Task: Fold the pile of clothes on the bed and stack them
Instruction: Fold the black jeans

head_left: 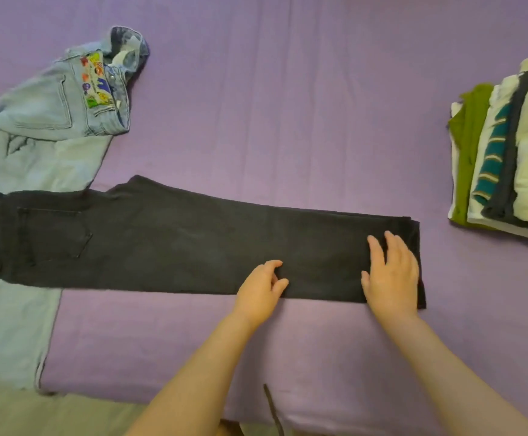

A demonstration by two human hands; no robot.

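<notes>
A pair of black jeans [168, 240] lies folded lengthwise across the purple bed [287, 105], waistband at the left, leg ends at the right. My right hand [391, 275] rests flat on the leg ends with fingers spread. My left hand [261, 289] sits on the near edge of the legs with fingers loosely curled; whether it pinches the fabric is unclear. Light blue jeans [36, 127] with a colourful patch lie unfolded at the left. A stack of folded clothes [504, 152] stands at the right.
The bed's near edge runs along the bottom, with beige floor [52, 413] beyond it at the lower left. The blue jeans hang over that edge. Bare purple sheet stretches between the black jeans and the folded stack.
</notes>
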